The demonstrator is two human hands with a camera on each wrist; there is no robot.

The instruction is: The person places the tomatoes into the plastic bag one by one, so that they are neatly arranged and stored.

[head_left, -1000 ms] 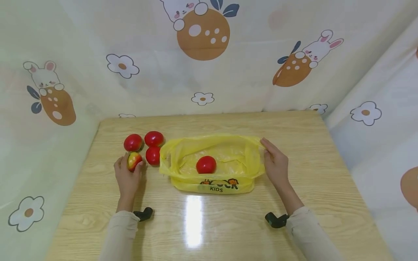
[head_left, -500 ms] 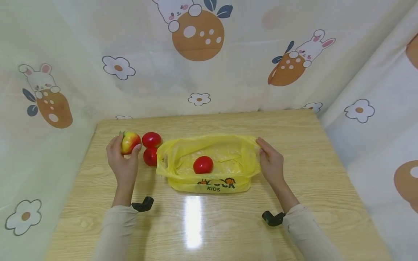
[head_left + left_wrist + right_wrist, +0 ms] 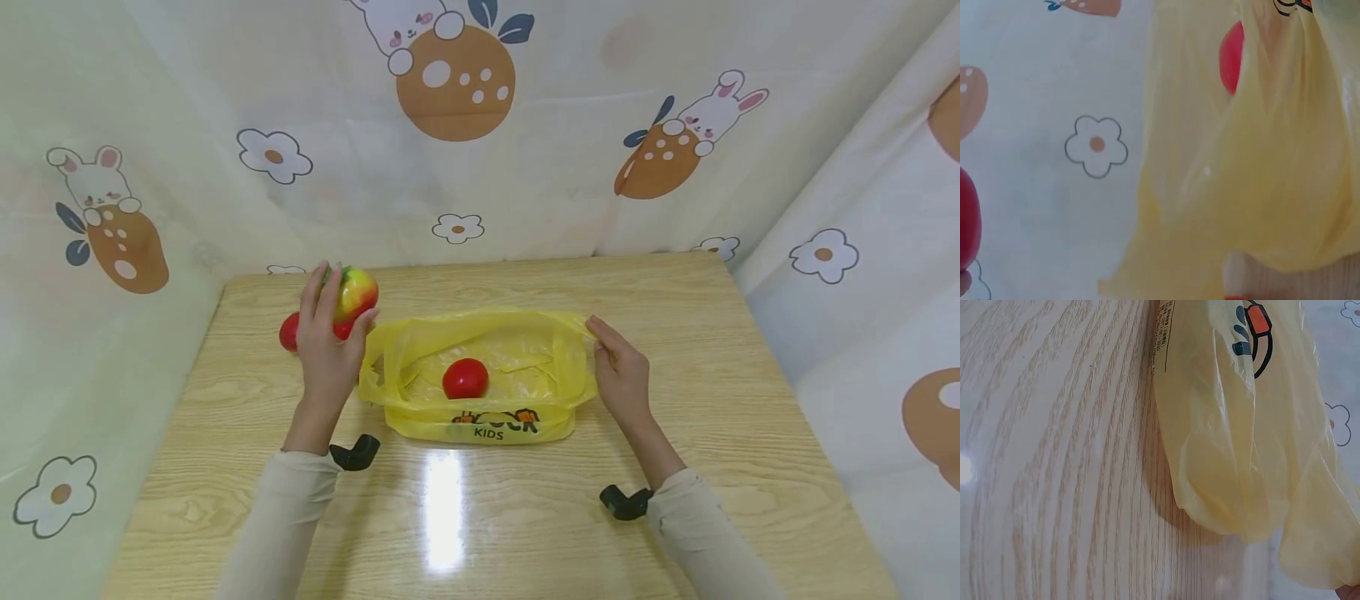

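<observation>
My left hand [image 3: 328,346] holds a yellow-and-red apple [image 3: 358,292] with a green top, raised over the left side of the table; its red side [image 3: 967,219] edges into the left wrist view. Below it lie round red fruits, one [image 3: 288,332] showing left of the hand, the others mostly hidden. A yellow plastic bag [image 3: 427,425] printed KIDS lies in the middle, mouth spread, with one red fruit [image 3: 465,379] inside. At the bag's right end my right hand [image 3: 624,375] pinches its edge; in the right wrist view only a fingertip [image 3: 1349,592] appears beside the plastic [image 3: 1322,550].
The wooden table [image 3: 525,517] reaches back to a curtain [image 3: 555,192] with rabbit and flower prints, which also stands along both sides. Black wrist-camera mounts [image 3: 356,452] stick out inward from the wrists. Light glares on the tabletop in front of the bag.
My left hand has lifted the yellow-and-red apple off the table's left side and carried it right toward the bag. My right hand keeps its hold on the bag's edge.
</observation>
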